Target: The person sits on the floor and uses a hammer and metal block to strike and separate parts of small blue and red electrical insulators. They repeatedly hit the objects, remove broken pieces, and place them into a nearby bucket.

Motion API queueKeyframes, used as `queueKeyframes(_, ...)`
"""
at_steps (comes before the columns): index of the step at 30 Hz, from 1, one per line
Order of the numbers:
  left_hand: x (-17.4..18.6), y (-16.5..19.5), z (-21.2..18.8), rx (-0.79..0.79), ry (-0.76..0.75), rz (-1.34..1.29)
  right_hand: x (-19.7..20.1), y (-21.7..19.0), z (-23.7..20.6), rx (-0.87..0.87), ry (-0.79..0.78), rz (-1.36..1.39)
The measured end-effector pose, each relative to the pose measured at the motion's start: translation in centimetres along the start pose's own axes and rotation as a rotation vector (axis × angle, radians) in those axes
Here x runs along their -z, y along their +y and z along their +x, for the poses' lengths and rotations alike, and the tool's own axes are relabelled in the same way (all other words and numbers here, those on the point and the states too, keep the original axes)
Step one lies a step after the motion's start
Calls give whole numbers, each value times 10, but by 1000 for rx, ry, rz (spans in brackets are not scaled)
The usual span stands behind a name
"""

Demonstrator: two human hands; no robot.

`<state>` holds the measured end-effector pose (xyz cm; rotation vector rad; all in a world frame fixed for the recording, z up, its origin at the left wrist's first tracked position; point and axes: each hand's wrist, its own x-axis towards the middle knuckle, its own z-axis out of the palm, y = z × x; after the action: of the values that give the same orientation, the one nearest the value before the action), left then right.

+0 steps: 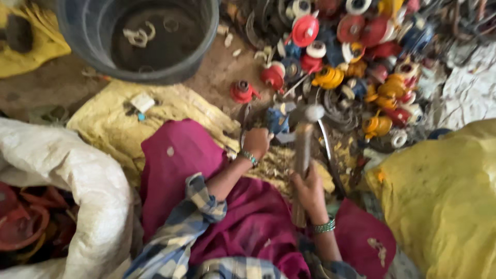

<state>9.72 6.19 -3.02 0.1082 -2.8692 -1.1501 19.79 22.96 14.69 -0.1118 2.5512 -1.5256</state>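
Observation:
My right hand point(310, 190) grips the wooden handle of a hammer point(304, 150), whose metal head is raised and blurred over the ground in front of me. My left hand point(257, 142) is closed on a blue plastic part point(277, 122) and holds it down on the ground just left of the hammer head. Pale chips and shavings point(274, 165) lie between my hands. A pile of red, yellow, blue and white plastic spools point(361, 57) spreads out beyond the hammer. I am sitting with magenta cloth point(206, 170) over my knees.
A dark round tub point(139, 36) with a few small white pieces stands at the top left. A white sack point(77, 181) holding red parts is at my left, a yellow sack point(444, 201) at my right. Yellow sheeting point(108, 124) lies under the tub.

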Motion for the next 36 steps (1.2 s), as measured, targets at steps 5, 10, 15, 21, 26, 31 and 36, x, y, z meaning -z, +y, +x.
queueKeyframes(5, 2, 1, -7, -35, 5, -49, 41, -28, -7, 103, 142, 107)
queueKeyframes(10, 2, 0, -7, -29, -4, -60, 41, -10, -2, 22, 118, -20)
queueKeyframes(15, 4, 0, -4, -21, -17, -69, -6, 24, 6, -213, -77, -27)
queueKeyframes(21, 11, 6, -8, -16, 13, -44, 28, -5, -13, -37, 78, 86)
queueKeyframes(26, 11, 6, -11, -10, -11, -38, 39, -22, -19, 260, 187, 332)
queueKeyframes(31, 4, 0, -8, -26, -13, -42, -1, 13, 7, -179, -13, 7)
queueKeyframes(36, 3, -2, -7, -49, 52, -91, 0, 17, -8, -193, 20, -65)
